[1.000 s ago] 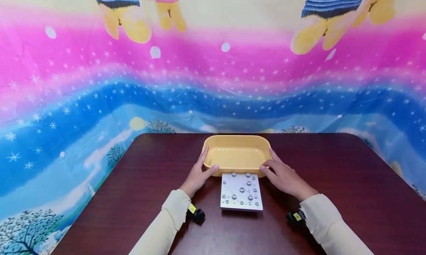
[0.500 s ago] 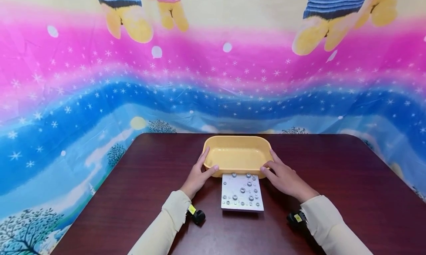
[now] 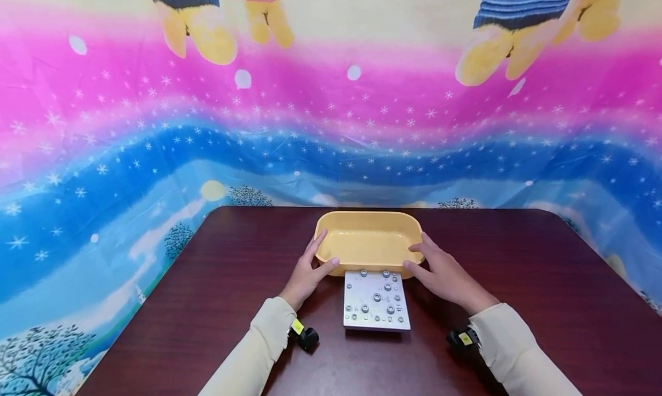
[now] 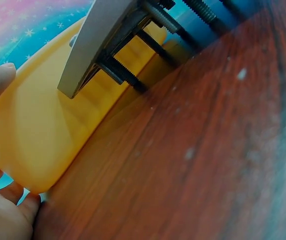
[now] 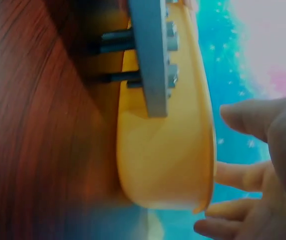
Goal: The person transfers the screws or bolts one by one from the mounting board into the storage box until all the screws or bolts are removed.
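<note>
Right thumb and forefinger have parted since a moment ago: the right hand (image 3: 446, 274) lies loosely spread at one end of an oblong yellow plastic tray (image 3: 373, 246), thumb clear of the rim, so its hold seems slackened. The left hand (image 3: 304, 276) holds the other end, thumb at the near rim. The tray sits on the red-brown wood-grain table (image 3: 233, 269), behind a flat silver metal plate (image 3: 376, 315) raised on dark threaded bolts (image 4: 127, 76). Any writing on the yellow stickers (image 3: 297, 326) by both cuffs is too small to read.
</note>
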A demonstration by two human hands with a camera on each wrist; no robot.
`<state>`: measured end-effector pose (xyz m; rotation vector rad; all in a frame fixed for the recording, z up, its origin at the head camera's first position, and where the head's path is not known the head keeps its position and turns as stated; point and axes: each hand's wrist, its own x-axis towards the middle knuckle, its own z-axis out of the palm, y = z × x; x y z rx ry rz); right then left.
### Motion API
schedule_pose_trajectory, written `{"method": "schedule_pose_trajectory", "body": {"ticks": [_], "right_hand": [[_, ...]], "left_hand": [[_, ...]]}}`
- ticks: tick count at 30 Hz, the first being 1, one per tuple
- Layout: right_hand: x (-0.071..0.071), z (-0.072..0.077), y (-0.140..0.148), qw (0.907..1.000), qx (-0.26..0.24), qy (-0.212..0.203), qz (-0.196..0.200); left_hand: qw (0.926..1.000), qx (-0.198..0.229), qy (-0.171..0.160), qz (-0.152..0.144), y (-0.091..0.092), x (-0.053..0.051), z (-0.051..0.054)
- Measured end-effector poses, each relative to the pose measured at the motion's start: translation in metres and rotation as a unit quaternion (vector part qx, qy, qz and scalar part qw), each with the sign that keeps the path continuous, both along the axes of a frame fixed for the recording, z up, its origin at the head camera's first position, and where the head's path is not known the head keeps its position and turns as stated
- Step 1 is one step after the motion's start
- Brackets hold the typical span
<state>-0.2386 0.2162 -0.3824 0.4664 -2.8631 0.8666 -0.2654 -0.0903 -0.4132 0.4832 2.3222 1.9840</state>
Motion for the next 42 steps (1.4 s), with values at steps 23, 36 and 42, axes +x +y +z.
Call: {"method": "schedule_pose_trajectory", "body": {"ticks": [23,36,42], "right_hand": [[0.024,0.008,-0.043,0.9918,0.119,0.047,-0.011],[0.024,0.007,-0.046,0.9885,0.131,0.075,0.002],[0.022,0.006,-0.046,0.9888,0.129,0.074,-0.01]], "left_hand": [[0.9998,0.016,0.006,-0.006,0.001,-0.001,-0.001],[0.9998,0.019,0.007,-0.007,0.0,-0.001,-0.001],[0.9999,0.014,0.006,-0.006,0.0,-0.001,0.0]]}}
